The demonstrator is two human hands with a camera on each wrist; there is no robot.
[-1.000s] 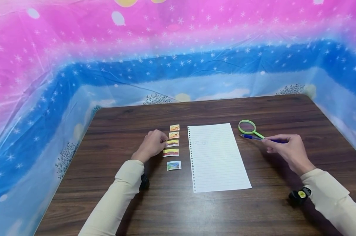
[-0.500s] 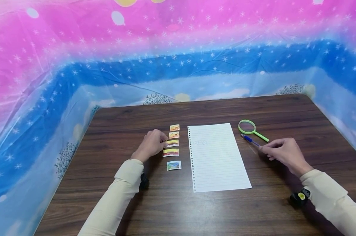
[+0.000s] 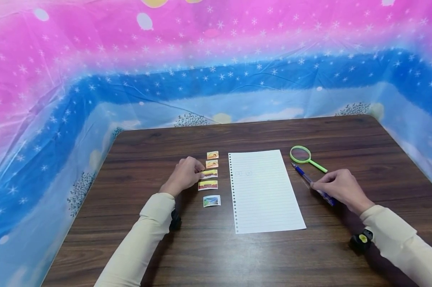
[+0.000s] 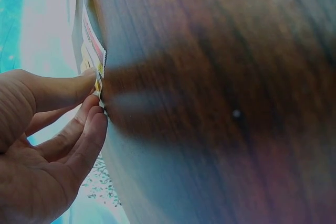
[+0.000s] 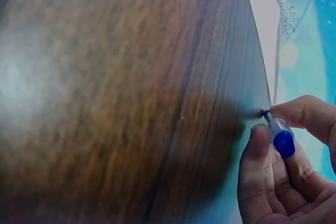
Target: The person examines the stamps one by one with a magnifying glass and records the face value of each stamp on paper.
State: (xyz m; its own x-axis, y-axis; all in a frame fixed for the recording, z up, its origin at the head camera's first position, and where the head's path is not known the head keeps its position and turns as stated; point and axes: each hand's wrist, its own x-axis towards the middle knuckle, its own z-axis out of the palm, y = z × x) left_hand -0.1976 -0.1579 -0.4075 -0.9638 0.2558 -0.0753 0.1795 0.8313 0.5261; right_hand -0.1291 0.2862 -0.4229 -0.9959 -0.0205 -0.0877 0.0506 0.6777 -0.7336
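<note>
Several postage stamps lie in a column on the table. My left hand (image 3: 182, 175) is at the column's left side, thumb and fingertips pinching the left end of a yellow-and-red stamp (image 3: 210, 173). In the left wrist view the fingertips meet at that stamp's edge (image 4: 98, 83). Another yellow-and-red stamp (image 3: 208, 185) and a blue-green landscape stamp (image 3: 212, 201) lie nearer me; two orange stamps (image 3: 212, 155) lie beyond. My right hand (image 3: 342, 188) pinches a blue pen (image 3: 303, 174) between thumb and fingers, its tip pointing away and left. The right wrist view shows the pen's blue end (image 5: 284, 144).
A lined sheet of loose-leaf paper (image 3: 267, 199) with faint writing lies between the hands. Close beyond the pen is a green magnifying glass (image 3: 310, 160). The brown wooden table (image 3: 216, 263) has patterned cloth (image 3: 216, 79) behind it.
My right hand has drawn slightly left and toward me, and the pen has turned so it slants more steeply away from the magnifying glass's handle. My left hand has stayed at the stamp.
</note>
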